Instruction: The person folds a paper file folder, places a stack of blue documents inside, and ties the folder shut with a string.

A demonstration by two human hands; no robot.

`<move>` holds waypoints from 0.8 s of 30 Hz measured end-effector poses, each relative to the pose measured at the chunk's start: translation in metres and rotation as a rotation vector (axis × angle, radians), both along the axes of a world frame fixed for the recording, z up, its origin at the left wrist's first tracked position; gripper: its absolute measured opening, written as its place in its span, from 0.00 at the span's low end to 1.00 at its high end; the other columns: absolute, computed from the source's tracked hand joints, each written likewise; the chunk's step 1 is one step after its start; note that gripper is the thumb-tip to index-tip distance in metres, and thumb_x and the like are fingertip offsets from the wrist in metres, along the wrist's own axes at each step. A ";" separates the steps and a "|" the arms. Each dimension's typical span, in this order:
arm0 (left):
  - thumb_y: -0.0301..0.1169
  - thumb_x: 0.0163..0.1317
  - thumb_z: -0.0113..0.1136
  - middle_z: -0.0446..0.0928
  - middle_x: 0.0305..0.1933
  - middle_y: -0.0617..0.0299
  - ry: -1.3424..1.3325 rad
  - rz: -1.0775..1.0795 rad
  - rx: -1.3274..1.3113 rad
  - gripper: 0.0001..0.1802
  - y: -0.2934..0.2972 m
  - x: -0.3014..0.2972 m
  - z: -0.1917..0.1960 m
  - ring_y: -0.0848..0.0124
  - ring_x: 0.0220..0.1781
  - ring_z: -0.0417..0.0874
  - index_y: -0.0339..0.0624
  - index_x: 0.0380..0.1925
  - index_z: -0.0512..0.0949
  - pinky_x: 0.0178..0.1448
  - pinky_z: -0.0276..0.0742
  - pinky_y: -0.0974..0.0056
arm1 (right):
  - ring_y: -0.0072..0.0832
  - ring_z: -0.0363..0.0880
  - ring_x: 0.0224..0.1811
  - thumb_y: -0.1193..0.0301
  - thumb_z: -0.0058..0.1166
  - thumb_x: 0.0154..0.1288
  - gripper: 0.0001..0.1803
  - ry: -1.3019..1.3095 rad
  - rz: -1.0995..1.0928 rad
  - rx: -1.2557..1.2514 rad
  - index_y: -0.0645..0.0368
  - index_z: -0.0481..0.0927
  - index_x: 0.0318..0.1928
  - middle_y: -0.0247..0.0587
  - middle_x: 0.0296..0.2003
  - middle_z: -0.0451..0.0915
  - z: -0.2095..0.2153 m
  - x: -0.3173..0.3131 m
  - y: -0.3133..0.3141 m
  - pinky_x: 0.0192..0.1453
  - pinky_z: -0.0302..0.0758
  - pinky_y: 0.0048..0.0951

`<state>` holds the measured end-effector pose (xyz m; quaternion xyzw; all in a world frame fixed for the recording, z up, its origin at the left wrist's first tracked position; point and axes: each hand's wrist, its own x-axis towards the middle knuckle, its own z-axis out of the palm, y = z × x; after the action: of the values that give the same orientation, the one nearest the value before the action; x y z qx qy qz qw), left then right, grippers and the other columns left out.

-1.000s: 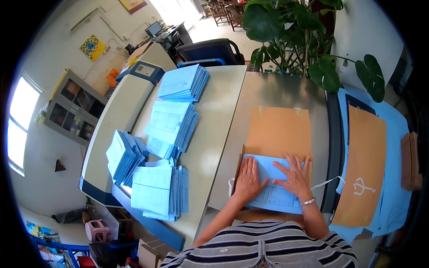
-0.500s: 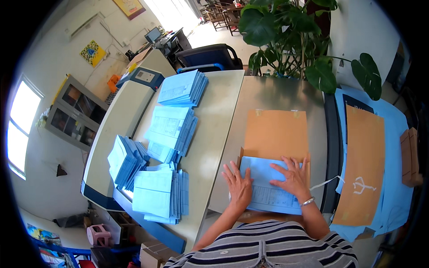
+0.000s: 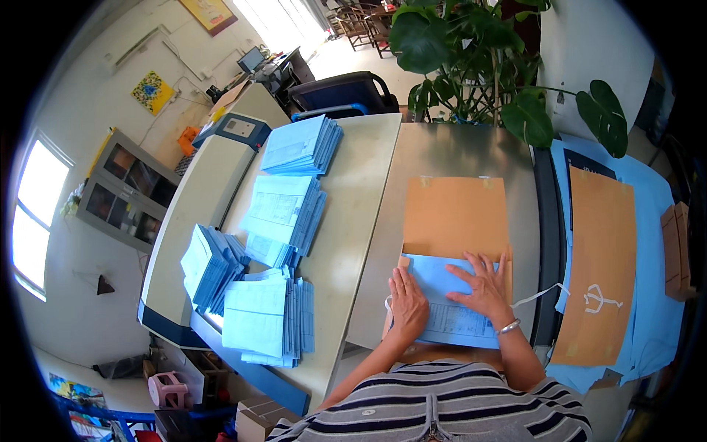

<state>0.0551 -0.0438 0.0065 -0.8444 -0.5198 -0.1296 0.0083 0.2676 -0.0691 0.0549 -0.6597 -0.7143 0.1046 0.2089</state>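
Open brown folder [image 3: 454, 214] lies on the metal-topped table [image 3: 471, 151], toward its near edge, with its upper panel extending toward the far edge. A blue paper stack [image 3: 434, 274] rests on the lower panel. Left hand [image 3: 409, 308]: flat, fingers straight and close together, placed along the left edge of the stack. This hand covers most of the folder's left side flap, so its fold angle cannot be told with certainty. Right hand [image 3: 482, 289]: fingers spread wide, palm down on the stack, outer fingers at the folder's right edge. A white tie [image 3: 541, 295] runs from the folder across the table's right edge. Beyond that edge, a second brown folder [image 3: 598, 243] lies on blue sheets [image 3: 652, 295].
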 end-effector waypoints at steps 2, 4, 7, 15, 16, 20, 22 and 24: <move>0.16 0.61 0.46 0.55 0.75 0.25 0.009 -0.022 -0.055 0.31 0.001 -0.009 0.009 0.32 0.78 0.55 0.17 0.66 0.63 0.77 0.56 0.38 | 0.51 0.62 0.72 0.42 0.67 0.52 0.34 0.004 -0.009 -0.010 0.22 0.79 0.63 0.40 0.69 0.69 0.000 0.000 -0.001 0.77 0.31 0.73; 0.14 0.57 0.49 0.52 0.78 0.32 -0.133 -0.127 -0.384 0.37 0.016 -0.035 0.034 0.41 0.81 0.50 0.29 0.71 0.61 0.80 0.54 0.46 | 0.51 0.62 0.72 0.42 0.67 0.53 0.34 0.007 -0.007 -0.021 0.22 0.78 0.63 0.40 0.70 0.68 -0.002 0.002 -0.002 0.77 0.31 0.73; 0.10 0.54 0.50 0.50 0.81 0.42 -0.497 -0.196 -0.743 0.45 0.032 -0.066 0.065 0.53 0.84 0.46 0.45 0.75 0.59 0.82 0.50 0.55 | 0.50 0.62 0.72 0.41 0.66 0.54 0.34 0.004 0.003 -0.036 0.22 0.78 0.64 0.40 0.70 0.68 -0.001 0.003 -0.002 0.77 0.31 0.73; 0.06 0.49 0.37 0.44 0.82 0.42 -0.677 -0.212 -0.712 0.51 0.013 -0.066 0.051 0.51 0.85 0.39 0.37 0.78 0.45 0.85 0.38 0.54 | 0.48 0.62 0.73 0.41 0.66 0.54 0.34 0.018 0.006 -0.054 0.23 0.78 0.64 0.38 0.70 0.68 0.000 0.004 -0.001 0.77 0.32 0.72; 0.06 0.48 0.37 0.43 0.82 0.41 -0.645 -0.230 -0.639 0.52 0.011 -0.065 0.043 0.51 0.85 0.38 0.38 0.79 0.44 0.85 0.37 0.54 | 0.47 0.62 0.73 0.41 0.66 0.54 0.34 0.010 0.001 -0.058 0.23 0.78 0.64 0.39 0.70 0.68 0.001 0.005 -0.002 0.77 0.32 0.71; 0.06 0.45 0.36 0.37 0.83 0.40 -0.605 -0.237 -0.503 0.55 -0.003 -0.063 0.027 0.50 0.85 0.34 0.39 0.79 0.39 0.85 0.34 0.52 | 0.47 0.63 0.72 0.40 0.65 0.54 0.33 0.013 0.007 -0.050 0.22 0.78 0.63 0.38 0.69 0.70 -0.001 0.004 -0.003 0.78 0.32 0.71; 0.07 0.43 0.37 0.34 0.83 0.41 -0.653 -0.216 -0.604 0.57 -0.004 -0.062 0.033 0.50 0.85 0.31 0.39 0.79 0.37 0.84 0.32 0.53 | 0.48 0.64 0.72 0.40 0.64 0.54 0.33 0.022 0.022 -0.048 0.22 0.78 0.63 0.38 0.69 0.70 -0.002 0.004 0.000 0.78 0.32 0.71; 0.08 0.41 0.37 0.32 0.84 0.42 -0.722 -0.201 -0.795 0.58 0.001 -0.067 0.051 0.52 0.85 0.28 0.38 0.79 0.36 0.84 0.30 0.55 | 0.49 0.64 0.71 0.40 0.65 0.53 0.33 0.032 0.024 -0.053 0.22 0.79 0.62 0.37 0.69 0.70 -0.002 0.005 -0.001 0.78 0.33 0.70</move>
<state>-0.0124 -0.0430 0.0572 -0.7298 -0.4153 -0.2048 -0.5030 0.2727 -0.0703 0.0524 -0.6545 -0.7158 0.1363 0.2014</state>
